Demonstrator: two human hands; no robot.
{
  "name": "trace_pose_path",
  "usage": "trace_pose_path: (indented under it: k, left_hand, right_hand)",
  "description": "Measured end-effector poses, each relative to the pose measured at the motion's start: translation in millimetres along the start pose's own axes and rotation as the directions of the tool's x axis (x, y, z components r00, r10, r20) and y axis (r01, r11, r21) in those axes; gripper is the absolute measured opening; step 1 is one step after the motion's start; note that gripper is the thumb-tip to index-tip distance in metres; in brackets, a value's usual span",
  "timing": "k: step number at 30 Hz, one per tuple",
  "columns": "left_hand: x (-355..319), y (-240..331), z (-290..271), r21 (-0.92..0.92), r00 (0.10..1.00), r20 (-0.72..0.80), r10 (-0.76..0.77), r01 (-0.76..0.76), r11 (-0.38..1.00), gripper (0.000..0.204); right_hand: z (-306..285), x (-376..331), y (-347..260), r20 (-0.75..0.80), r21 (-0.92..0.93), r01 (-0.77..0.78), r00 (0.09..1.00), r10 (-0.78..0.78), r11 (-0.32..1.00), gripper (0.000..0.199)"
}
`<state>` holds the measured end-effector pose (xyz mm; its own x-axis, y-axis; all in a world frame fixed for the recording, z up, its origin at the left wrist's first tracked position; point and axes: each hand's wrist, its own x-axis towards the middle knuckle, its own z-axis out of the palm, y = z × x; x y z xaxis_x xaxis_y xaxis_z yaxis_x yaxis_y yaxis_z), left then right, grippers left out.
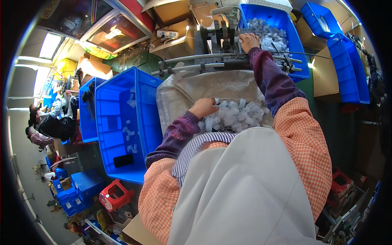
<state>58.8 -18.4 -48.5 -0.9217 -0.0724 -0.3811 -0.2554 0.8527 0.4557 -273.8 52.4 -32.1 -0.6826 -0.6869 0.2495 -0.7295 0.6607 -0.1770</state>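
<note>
My left hand [204, 108] is at the left edge of a heap of small whitish translucent pieces with bristle-like lines [239, 115]. Its fingers are bent and pressed together, and whatever lies between them is too small to make out. The heap rests on a beige cloth [175, 92] spread before my body. Stretched far forward, my right hand [248, 42] is closed at the right side of a dark metal machine [223, 36]; its fingertips hide what they grip. Two metal rods [196, 58] run across below the machine.
A blue bin of similar pieces [269, 34] stands beyond my right hand. To the left, another blue bin [112, 126] holds scattered white pieces and a black phone-like slab [123, 161]. A red stool [115, 195] stands behind it. Other people [38, 136] are far left.
</note>
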Motion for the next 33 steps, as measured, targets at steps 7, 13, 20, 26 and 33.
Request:
trace_pose_path:
  k: [7,13,20,26,33]
  left_hand:
    - [5.3,11.4,1.0,-0.026,0.952,-0.298,-0.073,0.068,0.997,0.039]
    - [25.9,2.3,13.0,-0.021,0.942,-0.326,-0.076,0.074,0.997,0.032]
    - [27.9,-1.5,12.9,0.014,0.907,-0.419,-0.035,0.045,0.999,0.018]
    - [16.9,-8.9,-9.6,-0.114,0.906,-0.424,0.008,-0.062,0.992,0.010]
    - [-1.0,-6.7,-48.1,-0.069,0.870,-0.492,0.044,-0.090,0.994,0.013]
  right_hand:
    - [-8.3,-10.1,3.3,-0.003,-0.116,-0.214,0.977,0.215,0.970,0.027]
    - [-12.0,-25.0,-5.4,-0.067,-0.088,-0.181,0.982,0.176,0.980,0.030]
    - [5.1,-17.1,-47.1,-0.105,-0.103,-0.106,0.990,0.095,0.989,0.027]
    - [4.3,-18.6,-56.1,-0.125,-0.097,-0.078,0.990,0.066,0.992,0.025]
    - [-7.7,-17.8,0.6,-0.007,-0.031,-0.132,0.991,0.132,0.991,0.023]
